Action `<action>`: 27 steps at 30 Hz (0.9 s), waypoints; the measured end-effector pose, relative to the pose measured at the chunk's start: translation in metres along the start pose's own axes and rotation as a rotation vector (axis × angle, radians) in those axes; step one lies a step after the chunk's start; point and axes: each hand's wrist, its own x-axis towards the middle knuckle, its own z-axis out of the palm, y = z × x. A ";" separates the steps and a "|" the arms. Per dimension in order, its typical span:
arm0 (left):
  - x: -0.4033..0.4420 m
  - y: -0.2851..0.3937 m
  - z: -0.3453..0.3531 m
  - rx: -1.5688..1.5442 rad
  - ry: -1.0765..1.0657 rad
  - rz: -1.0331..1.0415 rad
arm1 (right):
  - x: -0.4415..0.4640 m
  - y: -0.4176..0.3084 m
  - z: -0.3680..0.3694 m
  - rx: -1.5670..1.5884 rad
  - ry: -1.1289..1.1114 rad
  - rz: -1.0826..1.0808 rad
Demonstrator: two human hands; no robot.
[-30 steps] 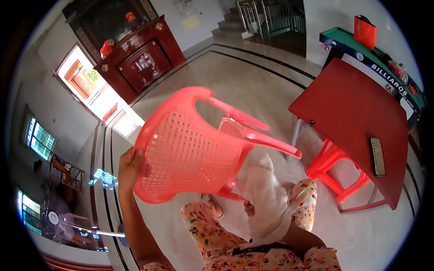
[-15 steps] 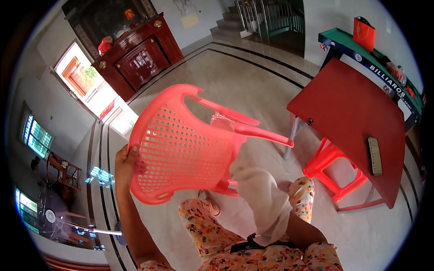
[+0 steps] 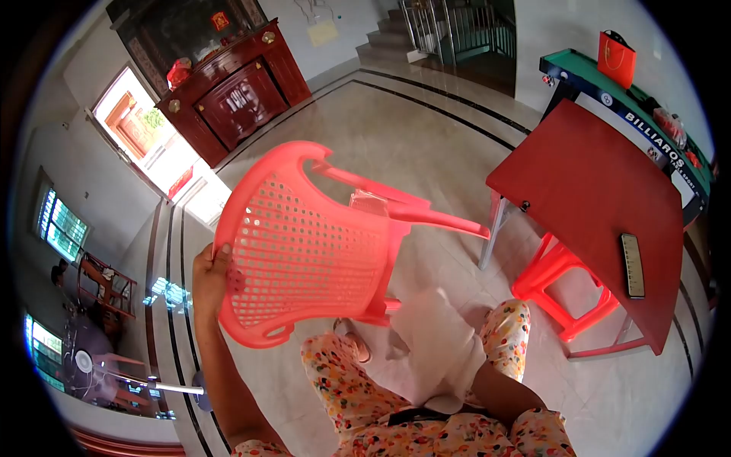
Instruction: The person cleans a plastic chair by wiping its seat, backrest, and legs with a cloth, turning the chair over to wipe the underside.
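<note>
A pink plastic armchair (image 3: 308,244) with a perforated backrest is tipped over in front of me. My left hand (image 3: 211,278) grips the top edge of its backrest, thumb on the near face. Low in the middle, a white cloth (image 3: 438,346) wraps and hangs from my right hand, whose fingers are hidden by it. The cloth is beside the seat end of the chair, close above my knees. Whether it touches the chair I cannot tell.
To the right stands a red table (image 3: 594,198) with a phone (image 3: 631,265) on it and a red plastic stool (image 3: 563,286) beneath. Behind is a billiards table (image 3: 647,122). A standing fan (image 3: 87,364) is at the left, and a dark red cabinet (image 3: 236,99) at the back.
The white cloth in my right hand has drawn back from the chair's edge, toward me, and its folds have shifted. The chair has turned only slightly in my left hand.
</note>
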 end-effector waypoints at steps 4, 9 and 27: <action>-0.005 0.008 0.005 -0.028 0.029 0.017 | 0.021 0.002 -0.008 -0.042 0.007 0.006; -0.003 0.006 0.003 -0.029 0.024 -0.018 | -0.021 0.002 0.002 -0.100 -0.019 -0.002; -0.006 0.012 0.010 0.018 0.019 -0.006 | 0.052 0.025 -0.071 0.668 -0.063 0.732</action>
